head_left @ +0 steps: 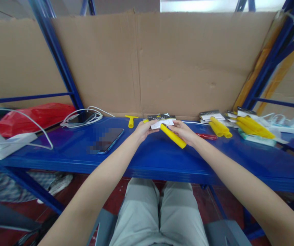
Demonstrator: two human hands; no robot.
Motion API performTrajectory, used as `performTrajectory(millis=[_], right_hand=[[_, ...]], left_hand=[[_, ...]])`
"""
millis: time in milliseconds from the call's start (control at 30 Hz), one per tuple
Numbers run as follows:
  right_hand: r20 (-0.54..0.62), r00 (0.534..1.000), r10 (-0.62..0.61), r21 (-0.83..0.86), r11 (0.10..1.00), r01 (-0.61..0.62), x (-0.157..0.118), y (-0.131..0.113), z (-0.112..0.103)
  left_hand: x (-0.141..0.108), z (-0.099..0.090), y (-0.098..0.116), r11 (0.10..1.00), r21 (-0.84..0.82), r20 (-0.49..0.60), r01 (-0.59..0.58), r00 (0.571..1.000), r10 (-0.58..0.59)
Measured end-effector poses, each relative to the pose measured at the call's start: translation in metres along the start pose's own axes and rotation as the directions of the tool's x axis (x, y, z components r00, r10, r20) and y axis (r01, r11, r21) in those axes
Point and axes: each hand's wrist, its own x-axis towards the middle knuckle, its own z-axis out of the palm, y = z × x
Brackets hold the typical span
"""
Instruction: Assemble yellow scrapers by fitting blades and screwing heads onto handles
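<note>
My left hand is closed on the left end of a black-and-white printed card above the blue bench. My right hand grips the card's right side, its fingers pinched together. From the card a yellow tube slants down to the right, passing beside my right fingers. How the tube joins the card is hidden. A bit of yellow shows behind my left fingers. Left of that hand stands a yellow T-shaped piece. A red tool lies just beyond my right wrist, partly covered.
On the blue bench a phone lies at left, near coiled white cable and a red bag. Carded yellow tubes lie at right, with another pile beyond. Cardboard walls the back.
</note>
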Motion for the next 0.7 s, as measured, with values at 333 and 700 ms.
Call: performTrajectory(millis=[333,700], right_hand=[[0.111,0.976,0.189,-0.121,0.977,-0.175,-0.011,-0.002,0.004],[0.166,0.972,0.165,-0.138,0.980,-0.142,-0.014,-0.004,0.007]], left_hand=[[0.003,-0.005,-0.002,0.999,0.042,-0.129,-0.001,0.992,0.007],[0.001,-0.001,-0.001,1.000,0.006,-0.210,-0.022,0.977,0.022]])
